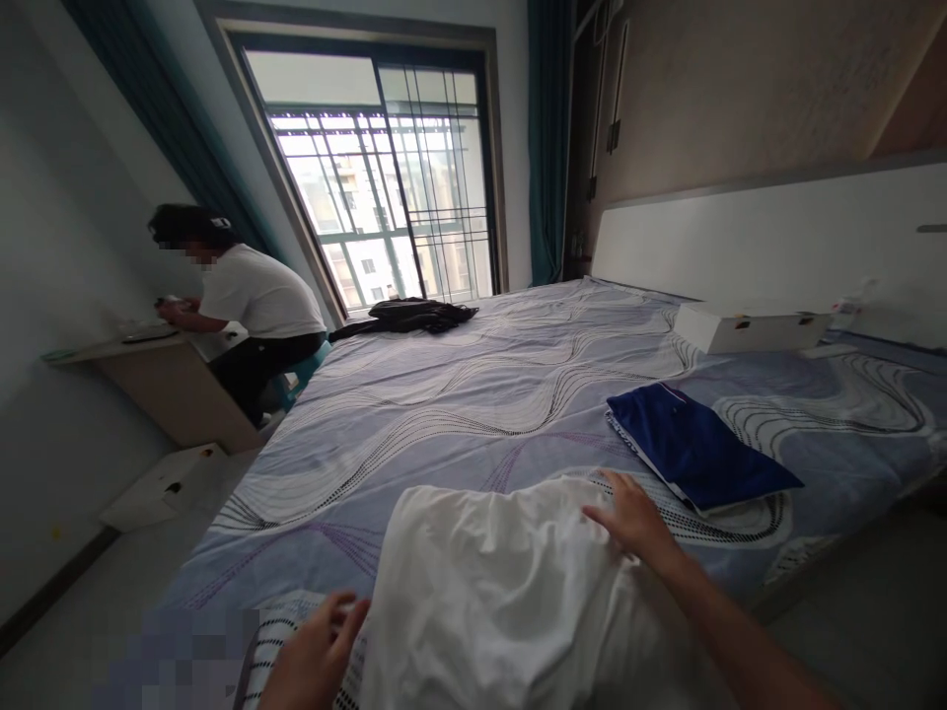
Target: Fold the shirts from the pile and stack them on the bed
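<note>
A white piece of cloth (492, 582), wrinkled and seemingly a garment, lies on the bed right in front of me. My right hand (634, 521) rests at its upper right edge, with the thumb and fingers apart on the fabric. Beside the cloth's lower left edge is my left hand (322, 646), its fingers loosely bent and slightly blurred, with nothing visible in them. A folded dark blue garment (692, 444) lies to the right, beyond my right hand.
The bed (444, 404) has a patterned grey-blue sheet. On it stand a white box (762, 330) by the headboard (740, 237) and a black garment (414, 316) at the far side. Another person (255, 291) sits at a desk (184, 380); a white box (167, 483) stands on the floor.
</note>
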The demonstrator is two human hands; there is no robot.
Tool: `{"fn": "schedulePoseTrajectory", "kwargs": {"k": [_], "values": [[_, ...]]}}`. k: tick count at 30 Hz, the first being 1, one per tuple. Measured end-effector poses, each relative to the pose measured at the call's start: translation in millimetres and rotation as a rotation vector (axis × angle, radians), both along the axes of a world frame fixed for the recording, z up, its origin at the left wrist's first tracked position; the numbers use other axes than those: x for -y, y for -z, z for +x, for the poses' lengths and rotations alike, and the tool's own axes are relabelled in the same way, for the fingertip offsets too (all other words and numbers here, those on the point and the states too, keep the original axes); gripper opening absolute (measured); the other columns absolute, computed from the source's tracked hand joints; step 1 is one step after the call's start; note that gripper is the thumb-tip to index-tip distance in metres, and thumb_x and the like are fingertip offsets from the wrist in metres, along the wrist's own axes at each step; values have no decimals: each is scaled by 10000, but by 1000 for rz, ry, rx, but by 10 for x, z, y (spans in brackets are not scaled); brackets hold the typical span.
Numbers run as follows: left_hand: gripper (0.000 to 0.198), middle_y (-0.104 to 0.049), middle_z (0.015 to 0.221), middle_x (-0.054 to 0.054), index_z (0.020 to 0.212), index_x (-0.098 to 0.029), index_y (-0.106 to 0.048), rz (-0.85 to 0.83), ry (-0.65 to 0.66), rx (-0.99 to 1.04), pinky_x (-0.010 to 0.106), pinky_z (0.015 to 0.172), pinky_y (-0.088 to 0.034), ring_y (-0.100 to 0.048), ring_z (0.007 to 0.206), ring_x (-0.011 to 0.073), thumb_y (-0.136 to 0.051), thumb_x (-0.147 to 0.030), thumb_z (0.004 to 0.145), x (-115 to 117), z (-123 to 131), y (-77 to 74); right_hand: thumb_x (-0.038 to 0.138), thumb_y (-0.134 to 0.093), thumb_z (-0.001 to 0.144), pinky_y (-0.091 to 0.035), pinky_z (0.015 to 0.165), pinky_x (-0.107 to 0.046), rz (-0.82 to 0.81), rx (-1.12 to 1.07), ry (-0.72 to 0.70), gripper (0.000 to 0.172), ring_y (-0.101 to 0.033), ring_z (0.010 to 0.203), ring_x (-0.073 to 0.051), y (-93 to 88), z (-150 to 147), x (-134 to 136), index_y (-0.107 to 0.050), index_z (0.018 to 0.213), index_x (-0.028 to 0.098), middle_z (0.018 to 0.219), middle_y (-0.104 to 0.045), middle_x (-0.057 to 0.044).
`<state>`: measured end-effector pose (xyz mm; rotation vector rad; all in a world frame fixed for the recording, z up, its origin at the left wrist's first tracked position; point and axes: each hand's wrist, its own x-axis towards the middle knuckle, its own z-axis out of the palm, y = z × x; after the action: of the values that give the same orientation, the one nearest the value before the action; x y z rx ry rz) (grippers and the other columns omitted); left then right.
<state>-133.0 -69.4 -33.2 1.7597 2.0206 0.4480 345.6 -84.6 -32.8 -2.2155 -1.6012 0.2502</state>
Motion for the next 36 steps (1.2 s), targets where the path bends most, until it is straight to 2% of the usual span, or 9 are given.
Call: {"fn": "schedulePoseTrajectory", "kwargs": {"k": [4,8,14,18,23,27,30,33,36], "values": [[618,-716,974,267,880,-89,-675,84,-144,131,530,890,-494,-647,1042,459,-613,-659,648,-810,621,-204,454,-848,608,-472,874,-425,-195,-73,33,679,-617,1117,-393,-186,-461,-665,-649,1152,100,1164,-661,-236],[569,-717,780,123,749,-158,-648,110,-43,429,394,720,-539,-684,799,315,-596,-712,634,-1150,853,-358,258,-742,727,-463,801,-296,-105,-145,-188,189,-667,937,-247,-416,-494,-925,-682,896,199,928,-716,-64],[437,-688,778,31,812,-192,-641,402,70,629,277,691,-524,-622,754,190,-618,-622,741,-805,263,-298,48,-463,736,-421,779,-301,545,42,-646,271,-549,851,-193,-258,-75,-391,-640,848,220,901,-604,-55],[221,-690,729,55,524,-210,-633,155,404,418,317,717,-541,-628,751,219,-653,-376,667,-359,-309,-22,64,-518,565,-414,810,-344,301,73,-907,340,-557,875,-208,29,133,214,-654,828,230,939,-619,-43],[250,-749,868,75,518,-229,-653,186,243,331,344,806,-548,-681,858,251,-566,-388,690,-231,-470,-44,207,-521,808,-440,816,-347,147,-171,-587,162,-601,826,-203,-13,81,332,-667,741,222,818,-655,-40],[530,-768,1010,94,1041,-210,-742,88,124,284,367,805,-556,-707,931,279,-584,-605,725,-376,36,-210,424,-745,750,-428,903,-402,147,-63,-364,430,-600,1046,-297,-88,-260,61,-694,1115,204,1076,-692,-104],[419,-769,890,81,930,-215,-760,45,298,105,347,771,-531,-706,829,262,-629,-555,723,-410,424,-261,321,-744,772,-433,827,-342,67,-61,-445,149,-642,925,-251,-107,-480,-95,-742,890,230,923,-727,-55],[291,-734,776,45,765,-242,-739,272,327,88,312,757,-499,-677,757,212,-543,-453,812,-384,545,-334,252,-593,911,-414,774,-308,322,-104,-422,202,-633,780,-187,-177,-493,-134,-716,754,224,770,-699,-29],[287,-709,849,23,868,-248,-730,625,128,183,286,769,-486,-652,806,185,-517,-439,855,-296,428,-457,242,-535,959,-389,794,-336,750,3,-427,216,-581,740,-175,-238,-335,-8,-721,850,236,699,-639,-16]]}}
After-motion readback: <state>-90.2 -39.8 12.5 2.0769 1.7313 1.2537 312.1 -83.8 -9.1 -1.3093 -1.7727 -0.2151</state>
